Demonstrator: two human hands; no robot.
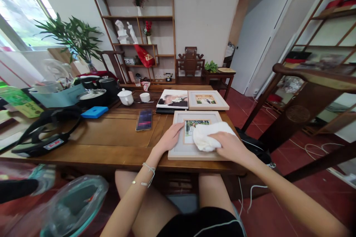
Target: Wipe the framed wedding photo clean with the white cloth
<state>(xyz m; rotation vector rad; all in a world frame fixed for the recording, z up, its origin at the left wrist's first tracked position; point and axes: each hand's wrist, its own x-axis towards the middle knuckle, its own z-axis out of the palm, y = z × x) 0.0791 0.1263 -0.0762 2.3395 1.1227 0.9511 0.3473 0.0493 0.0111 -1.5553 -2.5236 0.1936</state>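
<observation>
A picture frame (178,152) with a pale wooden rim lies flat at the table's front edge, with a small photo (190,130) in its middle. My left hand (172,136) rests on the frame's left side, fingers stretched out over its surface. Bunched under my right hand (226,144) is a white cloth (204,137), pressed onto the frame's face. The cloth covers part of the photo and the frame's right half. Just behind lie a second framed photo (222,102) and a white-edged picture panel (172,99), side by side.
On the wooden table (111,133) are a phone (144,120), a white lidded teapot (125,97), a white cup (144,97), a blue box (95,112) and a black strap (50,133). A lined bin (75,203) stands below left. A wooden chair (300,114) is at the right.
</observation>
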